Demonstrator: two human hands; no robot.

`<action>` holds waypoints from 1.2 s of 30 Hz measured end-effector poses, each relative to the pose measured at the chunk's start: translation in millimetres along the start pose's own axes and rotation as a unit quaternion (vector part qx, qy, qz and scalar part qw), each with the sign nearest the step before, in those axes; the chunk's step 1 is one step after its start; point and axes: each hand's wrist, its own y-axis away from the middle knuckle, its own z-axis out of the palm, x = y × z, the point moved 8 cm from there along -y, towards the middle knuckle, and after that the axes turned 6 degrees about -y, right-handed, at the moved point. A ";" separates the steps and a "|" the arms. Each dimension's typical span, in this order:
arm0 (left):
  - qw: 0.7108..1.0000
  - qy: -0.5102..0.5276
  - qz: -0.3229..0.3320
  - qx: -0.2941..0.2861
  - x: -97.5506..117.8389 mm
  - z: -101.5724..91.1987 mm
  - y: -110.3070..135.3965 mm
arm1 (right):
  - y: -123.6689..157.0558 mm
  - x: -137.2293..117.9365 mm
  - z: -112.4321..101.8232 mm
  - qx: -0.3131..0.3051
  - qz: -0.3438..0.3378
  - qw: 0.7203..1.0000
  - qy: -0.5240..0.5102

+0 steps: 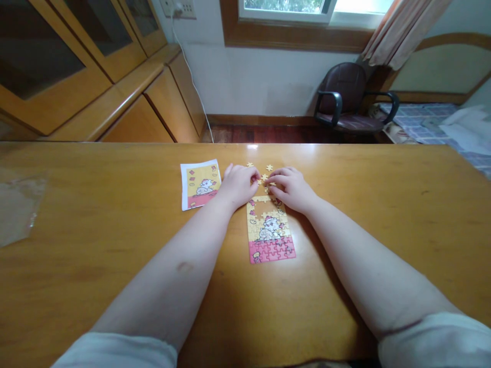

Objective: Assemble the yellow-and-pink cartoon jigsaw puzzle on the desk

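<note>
A jigsaw puzzle (271, 249) lies on the table before me, pink at the bottom and yellow above, with a white cartoon animal in a red hat. Bare table shows through a gap in its upper part. Just beyond its top edge are several loose yellow puzzle pieces (269, 167). My left hand (240, 184) rests at the left of these pieces, its fingers curled closed; whatever is between the fingertips is hidden. From the right, my right hand (290, 189) reaches over the pieces with its fingers apart, fingertips at or touching them.
A printed picture card (195, 179) with the same design lies left of my left hand, partly behind it. Clear plastic wrapping (19, 207) is at the far left of the wooden table (115, 214). Beyond stand cabinets (138, 120) and an office chair (345, 97).
</note>
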 end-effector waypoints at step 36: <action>0.990 0.125 -0.035 0.058 -10.4 -9.5 -3.1 | -2.0 28.4 -3.7 0.018 0.149 0.986 0.070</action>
